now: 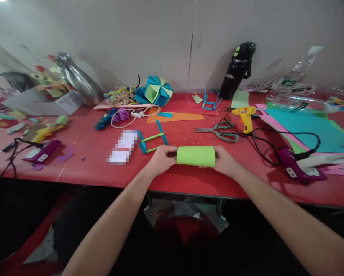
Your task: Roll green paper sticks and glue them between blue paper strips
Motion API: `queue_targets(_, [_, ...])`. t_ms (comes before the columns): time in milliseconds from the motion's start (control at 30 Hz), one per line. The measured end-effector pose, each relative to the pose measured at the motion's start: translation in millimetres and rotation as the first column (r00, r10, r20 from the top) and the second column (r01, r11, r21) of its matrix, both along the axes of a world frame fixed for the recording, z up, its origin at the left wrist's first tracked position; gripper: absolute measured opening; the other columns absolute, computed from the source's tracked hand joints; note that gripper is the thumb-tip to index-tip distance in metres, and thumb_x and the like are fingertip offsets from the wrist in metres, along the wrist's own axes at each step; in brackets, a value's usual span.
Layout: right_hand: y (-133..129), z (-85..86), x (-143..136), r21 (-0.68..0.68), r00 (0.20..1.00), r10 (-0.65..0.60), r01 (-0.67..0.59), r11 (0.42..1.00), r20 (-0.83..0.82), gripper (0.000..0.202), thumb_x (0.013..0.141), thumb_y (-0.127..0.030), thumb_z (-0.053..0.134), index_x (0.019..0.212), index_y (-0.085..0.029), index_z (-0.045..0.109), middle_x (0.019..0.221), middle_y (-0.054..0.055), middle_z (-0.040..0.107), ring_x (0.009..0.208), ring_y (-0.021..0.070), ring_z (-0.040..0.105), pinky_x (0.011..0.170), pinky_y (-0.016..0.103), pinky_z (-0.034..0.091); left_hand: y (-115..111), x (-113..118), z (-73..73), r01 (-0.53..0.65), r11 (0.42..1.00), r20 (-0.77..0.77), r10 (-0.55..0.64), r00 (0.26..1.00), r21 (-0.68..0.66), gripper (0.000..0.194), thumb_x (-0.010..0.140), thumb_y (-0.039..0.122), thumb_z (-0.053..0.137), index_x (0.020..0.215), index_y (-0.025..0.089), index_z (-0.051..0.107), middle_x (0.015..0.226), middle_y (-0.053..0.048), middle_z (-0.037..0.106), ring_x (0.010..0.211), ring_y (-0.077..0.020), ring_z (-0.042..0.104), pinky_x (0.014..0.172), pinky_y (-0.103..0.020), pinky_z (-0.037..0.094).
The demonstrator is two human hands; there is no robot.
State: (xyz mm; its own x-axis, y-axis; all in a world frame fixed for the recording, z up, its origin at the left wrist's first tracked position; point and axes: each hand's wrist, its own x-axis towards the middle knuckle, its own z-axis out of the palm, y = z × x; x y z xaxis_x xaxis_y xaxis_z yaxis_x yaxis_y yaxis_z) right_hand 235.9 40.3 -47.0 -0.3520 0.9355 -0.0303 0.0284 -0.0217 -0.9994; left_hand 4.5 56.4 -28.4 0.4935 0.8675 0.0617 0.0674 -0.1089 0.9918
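Note:
A light green paper roll (195,156) lies sideways between my two hands, above the red table (186,183) near its front edge. My left hand (164,160) grips the roll's left end, thumb and fingers closed on it. At the right end, my right hand (224,161) holds the roll, its fingertips partly hidden inside or behind the paper. Just behind my left hand is a small frame (154,137) of blue and green paper strips. Grey-handled scissors (218,131) rest open behind the roll on the right.
Yellow glue gun (244,118) with a black cord, purple power strip (300,166) and coloured paper sheets (307,126) on the right. Behind are a black bottle (236,73), folded-paper ball (158,91) and steel jug (77,78). Another purple power strip (42,152) lies left.

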Motion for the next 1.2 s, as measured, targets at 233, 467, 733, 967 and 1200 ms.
queue_targets(233, [-1.1, 2.8, -2.2, 0.065, 0.999, -0.039, 0.039, 0.997, -0.01, 0.041, 0.055, -0.038, 0.088, 0.087, -0.016, 0.075, 0.081, 0.007, 0.076, 0.08, 0.028, 0.072, 0.075, 0.042, 0.059, 0.9, -1.6, -0.3, 0.041, 0.997, -0.102, -0.047, 0.994, -0.062, 0.023, 0.072, 0.004, 0.058, 0.084, 0.011, 0.076, 0.063, -0.002, 0.07, 0.059, -0.011, 0.065, 0.056, -0.019, 0.051])
queue_targets(467, [-2.4, 5.0, -0.9, 0.004, 0.999, 0.005, -0.005, 1.0, 0.042, 0.022, 0.064, -0.027, 0.08, 0.08, -0.013, 0.073, 0.062, 0.006, 0.071, 0.057, 0.0206, 0.068, 0.055, 0.031, 0.055, 3.3, -2.5, -2.1, 0.057, 0.998, 0.029, -0.057, 0.998, 0.003, 0.011, 0.068, 0.013, 0.073, 0.078, 0.013, 0.078, 0.073, -0.003, 0.075, 0.073, -0.017, 0.07, 0.071, -0.026, 0.054])
queue_targets(733, [-1.6, 3.1, -0.4, 0.063, 0.999, 0.005, -0.007, 0.998, 0.038, 0.038, 0.058, -0.035, 0.086, 0.089, -0.015, 0.075, 0.077, 0.007, 0.075, 0.075, 0.0264, 0.072, 0.07, 0.04, 0.059, 1.6, -3.8, 2.1, 0.099, 0.995, 0.004, -0.099, 0.995, -0.025, 0.019, 0.072, 0.017, 0.073, 0.09, 0.013, 0.078, 0.082, -0.004, 0.077, 0.074, -0.0175, 0.07, 0.075, -0.029, 0.055])
queue_targets(967, [-2.7, 6.4, -2.6, 0.098, 0.999, -0.001, -0.005, 0.995, 0.052, 0.04, 0.057, -0.035, 0.087, 0.091, -0.017, 0.075, 0.083, 0.007, 0.076, 0.081, 0.0269, 0.072, 0.075, 0.04, 0.058, 2.1, -1.2, 1.9, 0.084, 0.996, 0.022, -0.083, 0.996, -0.036, 0.019, 0.068, 0.018, 0.077, 0.087, 0.013, 0.078, 0.082, -0.005, 0.077, 0.079, -0.0203, 0.072, 0.079, -0.032, 0.056])
queue_targets(1200, [-3.5, 9.2, -2.3, -0.041, 0.998, 0.015, -0.012, 0.999, 0.054, 0.025, 0.063, -0.026, 0.078, 0.083, -0.012, 0.074, 0.061, 0.006, 0.07, 0.056, 0.0181, 0.067, 0.051, 0.026, 0.053, 0.4, -0.5, 0.3, 0.042, 0.997, 0.082, -0.037, 0.996, -0.06, 0.021, 0.065, 0.019, 0.08, 0.085, 0.013, 0.078, 0.083, -0.006, 0.077, 0.091, -0.0258, 0.072, 0.089, -0.039, 0.055])
